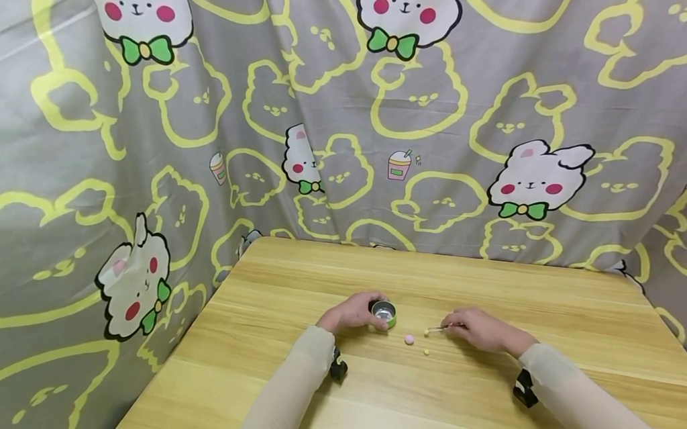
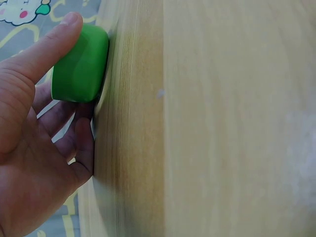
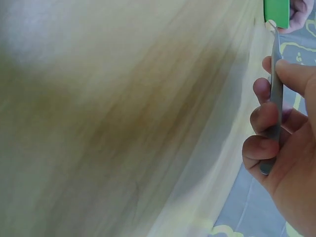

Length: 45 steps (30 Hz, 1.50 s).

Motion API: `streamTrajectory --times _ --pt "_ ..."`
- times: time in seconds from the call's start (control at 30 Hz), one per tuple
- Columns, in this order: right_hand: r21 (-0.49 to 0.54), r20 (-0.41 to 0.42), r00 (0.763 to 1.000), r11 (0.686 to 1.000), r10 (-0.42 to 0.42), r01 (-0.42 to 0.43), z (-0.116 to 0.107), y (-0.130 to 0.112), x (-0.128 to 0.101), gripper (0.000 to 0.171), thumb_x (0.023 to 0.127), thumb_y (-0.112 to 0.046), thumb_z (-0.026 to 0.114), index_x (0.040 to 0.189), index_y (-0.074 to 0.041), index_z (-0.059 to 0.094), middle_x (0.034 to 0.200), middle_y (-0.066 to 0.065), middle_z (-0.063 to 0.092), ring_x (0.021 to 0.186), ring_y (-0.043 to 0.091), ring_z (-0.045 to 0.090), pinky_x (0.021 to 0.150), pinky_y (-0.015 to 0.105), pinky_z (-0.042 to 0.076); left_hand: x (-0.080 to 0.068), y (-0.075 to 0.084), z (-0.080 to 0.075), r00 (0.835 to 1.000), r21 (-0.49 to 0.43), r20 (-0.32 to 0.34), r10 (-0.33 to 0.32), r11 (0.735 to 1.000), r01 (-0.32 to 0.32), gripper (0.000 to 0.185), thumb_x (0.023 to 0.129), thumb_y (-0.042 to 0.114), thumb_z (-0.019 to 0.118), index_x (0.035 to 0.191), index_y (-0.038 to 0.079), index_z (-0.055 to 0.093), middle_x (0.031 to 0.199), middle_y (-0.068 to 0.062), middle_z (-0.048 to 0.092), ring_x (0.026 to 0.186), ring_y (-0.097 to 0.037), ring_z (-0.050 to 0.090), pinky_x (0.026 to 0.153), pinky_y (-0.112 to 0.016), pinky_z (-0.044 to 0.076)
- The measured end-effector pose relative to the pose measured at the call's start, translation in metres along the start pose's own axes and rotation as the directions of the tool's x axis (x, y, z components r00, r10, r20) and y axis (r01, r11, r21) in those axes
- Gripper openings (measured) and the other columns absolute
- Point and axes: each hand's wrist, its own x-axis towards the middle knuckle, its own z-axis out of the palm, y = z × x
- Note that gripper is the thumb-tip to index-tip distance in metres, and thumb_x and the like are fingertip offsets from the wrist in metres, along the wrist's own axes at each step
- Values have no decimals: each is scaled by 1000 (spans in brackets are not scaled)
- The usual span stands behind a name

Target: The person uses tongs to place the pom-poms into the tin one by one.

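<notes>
On the wooden table (image 1: 485, 414), the left hand (image 1: 353, 311) curls around a small green tin (image 1: 384, 314) with a shiny metal inside, thumb along one side and fingers wrapped round the other; the left wrist view shows the thumb (image 2: 47, 47) pressed flat on the green wall. The tin stands upright near the middle of the tabletop. The right hand (image 1: 480, 329) pinches a pair of slim metal tweezers (image 1: 440, 328) between thumb and curled fingers (the right wrist view shows the grey shaft (image 3: 276, 103) running through them), tips pointing toward the tin. At the tips sits what seems to be a small yellow bead (image 1: 426, 331), though it is too tiny to be sure it is gripped. A pink bead (image 1: 409, 339) and another yellow bead (image 1: 426, 352) lie on the wood between the hands, just beside the tin. A cartoon-bunny curtain (image 1: 351, 121) hangs behind the table.
</notes>
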Motion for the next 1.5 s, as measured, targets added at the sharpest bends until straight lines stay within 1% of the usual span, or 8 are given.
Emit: streamTrajectory --times 0.13,0.3,0.53,0.77,0.97,1.17,1.4,1.5 --pt "6 -8 1000 1000 9 -9 -2 0 1 17 95 -11 56 105 -13 69 96 -7 61 88 12 58 73 35 48 -1 0 1 1000 -2 -3 3 1000 -3 51 77 25 80 122 14 58 106 4 60 96 -10 55 86 -28 43" --pt "12 -27 1000 1000 13 -13 -3 -1 2 18 95 -10 55 106 -13 69 97 -5 62 90 13 59 75 36 48 0 -1 1 1000 -1 -1 -4 1000 4 52 77 26 80 122 14 58 107 4 60 97 -10 55 86 -28 43" --pt "15 -88 995 999 -43 44 -5 0 7 17 95 -7 55 104 -9 69 96 -1 64 87 13 60 71 35 49 1 -1 -1 1000 6 -3 1 1000 -1 53 77 26 80 123 14 57 107 4 60 98 -11 55 86 -27 43" --pt "25 -63 998 1000 5 -4 -8 2 10 19 96 -9 54 107 -11 69 98 -4 64 88 10 58 74 34 48 -1 0 -2 1000 5 1 0 1000 0 52 77 26 80 122 14 58 107 3 60 98 -12 55 86 -27 43" --pt "47 -55 998 999 26 -23 -13 -1 12 19 96 -10 54 108 -9 68 96 -3 63 82 8 55 70 32 46 -1 1 -1 1000 -3 8 0 1000 0 52 78 24 80 123 13 57 110 0 60 100 -14 55 86 -27 43" --pt "42 -65 998 999 16 -13 -15 -3 16 19 96 -10 54 108 -7 68 94 -3 62 78 7 52 67 30 44 -2 2 -1 1000 -11 4 -4 1000 4 52 78 24 80 123 13 57 111 0 60 101 -13 55 87 -28 42" --pt "48 -62 998 999 0 3 -17 -5 21 19 97 -11 54 109 -8 68 97 -1 63 83 9 56 69 32 46 -1 2 0 1000 -18 7 -1 1000 1 52 78 24 80 123 12 57 110 0 60 100 -14 55 86 -27 43" --pt "57 -58 998 998 -1 4 -17 -5 24 19 97 -12 53 109 -8 68 98 -1 63 81 9 55 68 31 45 -1 1 0 1000 -28 8 -1 1000 1 52 78 24 80 123 12 57 109 0 60 99 -14 55 85 -28 43"
